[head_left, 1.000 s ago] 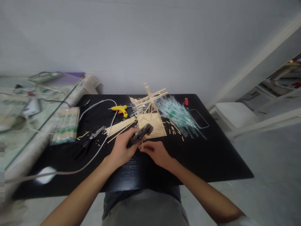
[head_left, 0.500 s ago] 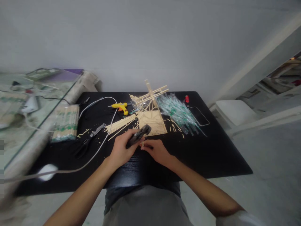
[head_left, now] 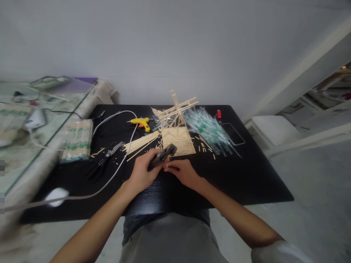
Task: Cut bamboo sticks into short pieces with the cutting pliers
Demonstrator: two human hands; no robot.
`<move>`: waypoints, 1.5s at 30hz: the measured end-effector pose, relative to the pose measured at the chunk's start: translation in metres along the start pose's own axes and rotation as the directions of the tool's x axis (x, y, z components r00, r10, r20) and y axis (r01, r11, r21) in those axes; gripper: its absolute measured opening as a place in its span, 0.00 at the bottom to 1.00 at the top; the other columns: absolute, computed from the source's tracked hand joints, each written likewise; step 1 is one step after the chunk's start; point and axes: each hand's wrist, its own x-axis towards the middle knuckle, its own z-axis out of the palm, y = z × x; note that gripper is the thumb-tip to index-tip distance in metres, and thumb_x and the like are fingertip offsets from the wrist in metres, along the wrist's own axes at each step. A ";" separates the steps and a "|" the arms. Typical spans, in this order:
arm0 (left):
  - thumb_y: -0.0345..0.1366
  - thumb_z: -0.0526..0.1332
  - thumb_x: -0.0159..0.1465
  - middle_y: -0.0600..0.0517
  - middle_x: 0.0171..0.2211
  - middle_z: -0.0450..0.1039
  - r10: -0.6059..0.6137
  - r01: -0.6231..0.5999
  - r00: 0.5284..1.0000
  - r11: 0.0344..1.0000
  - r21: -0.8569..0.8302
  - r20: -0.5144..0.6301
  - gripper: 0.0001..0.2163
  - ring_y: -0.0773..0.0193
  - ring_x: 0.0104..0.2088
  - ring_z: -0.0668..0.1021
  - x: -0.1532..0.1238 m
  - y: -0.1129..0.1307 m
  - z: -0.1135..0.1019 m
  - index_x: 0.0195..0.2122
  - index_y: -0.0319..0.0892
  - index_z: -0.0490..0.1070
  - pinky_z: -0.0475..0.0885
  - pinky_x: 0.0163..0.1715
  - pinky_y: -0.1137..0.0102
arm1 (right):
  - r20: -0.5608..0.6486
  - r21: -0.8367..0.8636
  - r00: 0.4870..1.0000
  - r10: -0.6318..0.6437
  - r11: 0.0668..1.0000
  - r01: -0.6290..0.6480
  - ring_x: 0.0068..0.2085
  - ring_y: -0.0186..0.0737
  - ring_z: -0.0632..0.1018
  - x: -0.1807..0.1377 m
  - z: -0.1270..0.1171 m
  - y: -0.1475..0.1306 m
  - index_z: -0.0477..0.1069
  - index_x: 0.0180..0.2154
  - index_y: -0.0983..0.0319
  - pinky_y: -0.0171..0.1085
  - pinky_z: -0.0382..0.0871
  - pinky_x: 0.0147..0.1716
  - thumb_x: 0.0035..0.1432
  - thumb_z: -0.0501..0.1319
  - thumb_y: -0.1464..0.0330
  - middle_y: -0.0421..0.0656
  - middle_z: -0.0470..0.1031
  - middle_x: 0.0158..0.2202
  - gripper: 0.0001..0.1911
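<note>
My left hand [head_left: 143,171] is wrapped round a dark, long tool [head_left: 162,157] whose exact kind I cannot make out. Just to its right, the fingers of my right hand [head_left: 184,172] are pinched on a tiny pale piece of stick [head_left: 166,166]. Both hands hover close together over the near part of the black table [head_left: 233,182]. Beyond them stands a tilted frame of thin wooden sticks [head_left: 179,109] on a pale wooden base [head_left: 179,144], with short cut bits around it.
Long sticks [head_left: 142,141], a yellow glue gun [head_left: 141,122] and black scissors [head_left: 105,159] lie left of the frame. Empty clear wrappers [head_left: 210,128], a phone-like dark slab [head_left: 233,134] and a red item [head_left: 218,114] lie right. A white cable [head_left: 116,174] crosses the left side.
The view has shifted slightly. My hands keep nearly the same pose, still holding the dark tool and the small piece of stick.
</note>
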 end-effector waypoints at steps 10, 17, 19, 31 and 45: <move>0.34 0.65 0.66 0.54 0.36 0.80 0.017 -0.016 1.000 0.998 0.056 -0.002 0.05 0.67 0.35 0.80 0.001 0.001 0.003 0.43 0.43 0.75 0.74 0.39 0.73 | -0.004 -0.057 0.999 -0.032 0.998 0.031 0.36 0.41 0.85 -0.001 -0.001 0.003 0.83 0.39 0.59 0.35 0.76 0.41 0.63 0.68 0.68 0.42 0.86 0.37 0.04; 0.30 0.65 0.65 0.53 0.39 0.80 0.001 -0.002 0.999 0.999 0.033 0.038 0.09 0.65 0.38 0.81 -0.002 -0.001 0.003 0.46 0.44 0.74 0.73 0.42 0.72 | -0.023 -0.042 0.997 -0.078 0.996 0.077 0.35 0.38 0.84 -0.001 -0.001 0.004 0.83 0.38 0.61 0.32 0.74 0.40 0.60 0.70 0.71 0.42 0.86 0.36 0.03; 0.30 0.65 0.65 0.53 0.40 0.80 0.002 -0.003 0.999 0.999 0.033 0.048 0.10 0.65 0.38 0.81 -0.003 -0.002 0.003 0.47 0.44 0.74 0.73 0.42 0.72 | -0.030 -0.034 0.997 -0.076 0.997 0.074 0.35 0.38 0.84 -0.001 -0.001 0.005 0.83 0.38 0.61 0.32 0.75 0.40 0.60 0.70 0.72 0.42 0.86 0.36 0.03; 0.33 0.64 0.66 0.50 0.40 0.81 -0.005 0.004 0.999 0.999 0.035 0.047 0.08 0.63 0.38 0.81 -0.002 -0.001 0.006 0.46 0.43 0.75 0.75 0.41 0.69 | -0.008 -0.087 0.999 -0.031 0.996 0.030 0.35 0.38 0.83 -0.002 0.000 0.002 0.83 0.38 0.59 0.34 0.75 0.41 0.64 0.67 0.68 0.41 0.85 0.36 0.05; 0.44 0.59 0.68 0.49 0.39 0.81 -0.237 0.178 0.969 0.866 0.468 0.072 0.12 0.58 0.36 0.82 -0.038 -0.006 -0.049 0.48 0.43 0.71 0.76 0.39 0.67 | -0.035 -0.067 0.990 -0.135 0.989 0.132 0.42 0.43 0.86 -0.004 0.005 0.008 0.81 0.42 0.61 0.37 0.77 0.47 0.64 0.67 0.69 0.45 0.86 0.41 0.05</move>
